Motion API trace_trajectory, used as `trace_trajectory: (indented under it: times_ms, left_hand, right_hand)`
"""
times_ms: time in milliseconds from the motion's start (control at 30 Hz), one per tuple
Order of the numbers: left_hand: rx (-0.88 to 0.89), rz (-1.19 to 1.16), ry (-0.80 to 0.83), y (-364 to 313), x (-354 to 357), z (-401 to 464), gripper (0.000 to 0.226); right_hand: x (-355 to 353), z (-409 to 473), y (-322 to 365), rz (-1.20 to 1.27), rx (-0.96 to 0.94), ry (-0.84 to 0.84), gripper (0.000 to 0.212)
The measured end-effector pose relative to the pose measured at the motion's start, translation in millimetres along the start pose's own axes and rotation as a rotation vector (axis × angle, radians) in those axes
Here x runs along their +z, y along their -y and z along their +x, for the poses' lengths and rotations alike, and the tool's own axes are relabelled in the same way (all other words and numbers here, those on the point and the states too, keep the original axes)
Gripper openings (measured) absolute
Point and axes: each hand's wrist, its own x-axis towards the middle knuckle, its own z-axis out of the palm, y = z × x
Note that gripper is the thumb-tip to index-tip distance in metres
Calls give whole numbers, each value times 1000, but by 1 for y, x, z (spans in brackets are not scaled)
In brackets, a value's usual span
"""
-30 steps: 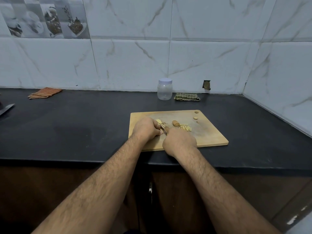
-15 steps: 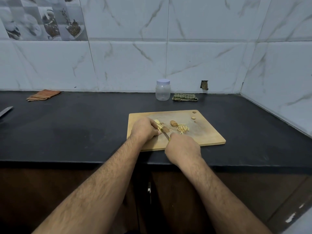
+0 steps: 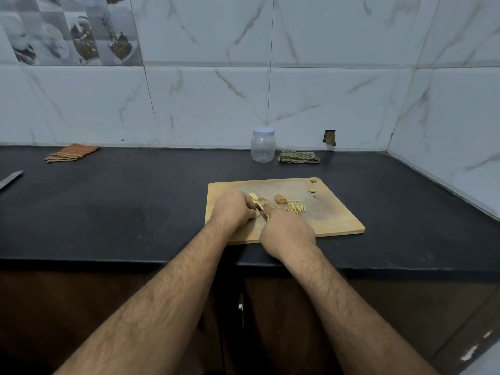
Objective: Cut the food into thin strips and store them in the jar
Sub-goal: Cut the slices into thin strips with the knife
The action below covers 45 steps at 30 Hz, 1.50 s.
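Observation:
A wooden cutting board [image 3: 332,220] lies on the black counter. My left hand [image 3: 232,208] holds down a piece of ginger on it, mostly hidden under the fingers, with a pale slice [image 3: 253,196] showing just beyond. My right hand [image 3: 286,232] grips a small knife [image 3: 262,211], whose blade touches the food beside my left fingers. A brown ginger chunk [image 3: 280,198] and a pile of thin strips [image 3: 296,207] lie to the right. A clear plastic jar [image 3: 262,145] with a white lid on stands at the back wall.
A green checked cloth [image 3: 298,156] lies right of the jar and an orange striped cloth [image 3: 71,152] at the back left. A second knife blade [image 3: 10,180] shows at the left edge. Two small scraps [image 3: 312,190] sit near the board's hanging hole.
My right hand drew the knife back toward me and a little left. The left hand stayed on the food.

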Motion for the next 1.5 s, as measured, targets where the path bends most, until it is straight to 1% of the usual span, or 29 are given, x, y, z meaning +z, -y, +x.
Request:
trace_trajectory:
  times_ms: [233,400,433,567,700,933,1100,1167,1367,1500]
  left_hand:
    - [21,12,20,3,1,4,12]
    - [21,21,21,2,0,4,15]
    - [20,20,21,2,0,4,16]
    - [23,14,19,2,0,4,14]
    - [18,12,17,2,-2,3,15]
    - [-11,-24,44,1,-4,3,16]
    - [-61,-98,147,0,-8,9,10]
    - [-90,-123,163,0,-9,11,7]
    - [-166,-165,103,-3,-6,12,17]
    - [-223,-151,57,-5,-3,11,12]
  right_hand:
    - [3,5,5,-36,9,0,37]
    - [6,4,6,4,9,14,51]
    - [6,2,5,1,5,18,51]
    - [5,-13,-7,-34,-14,48,39]
    - [4,-22,-12,-44,-7,46,31]
    - [-2,-12,-8,-24,32,30,31]
    - [-4,-11,-9,-7,16,39,33]
    - [-4,-9,-9,4,14,32,32]
    - [-3,-1,-5,2,4,12,28]
    - [1,0,-6,5,-5,1,30]
